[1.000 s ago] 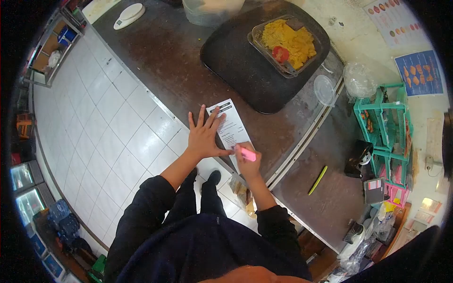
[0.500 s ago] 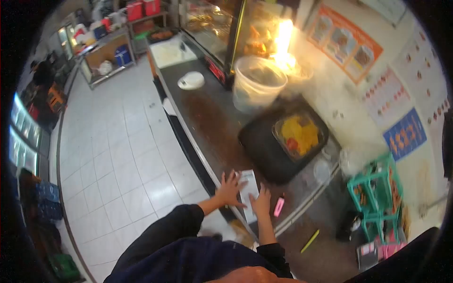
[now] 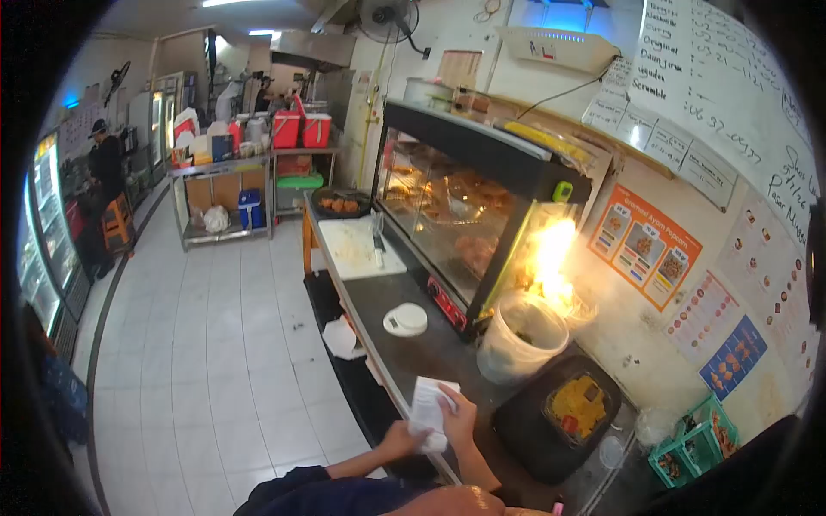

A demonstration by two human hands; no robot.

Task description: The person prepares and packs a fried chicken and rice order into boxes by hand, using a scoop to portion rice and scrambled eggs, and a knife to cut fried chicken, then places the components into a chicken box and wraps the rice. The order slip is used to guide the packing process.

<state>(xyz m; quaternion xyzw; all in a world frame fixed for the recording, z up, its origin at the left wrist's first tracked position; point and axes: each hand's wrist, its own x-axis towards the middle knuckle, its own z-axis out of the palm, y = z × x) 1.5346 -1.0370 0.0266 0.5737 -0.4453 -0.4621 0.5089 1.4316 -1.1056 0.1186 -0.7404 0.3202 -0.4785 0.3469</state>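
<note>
The orange poster [image 3: 643,247] reads "Gramasi Ayam Popcorn"; the whiteboard [image 3: 731,95], "Original". Left hand [image 3: 403,441] and right hand [image 3: 459,419] grip a white, printed, bent slip [image 3: 427,406] near the table's [image 3: 372,303] edge.

White printed paper [image 3: 426,402], held tilted

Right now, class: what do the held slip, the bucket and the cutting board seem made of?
Slip: thin matte paper, bending where held. Bucket: cloudy, likely plastic, its wall letting light through. Cutting board: flat white finish, probably plastic, no wood grain showing.
</note>
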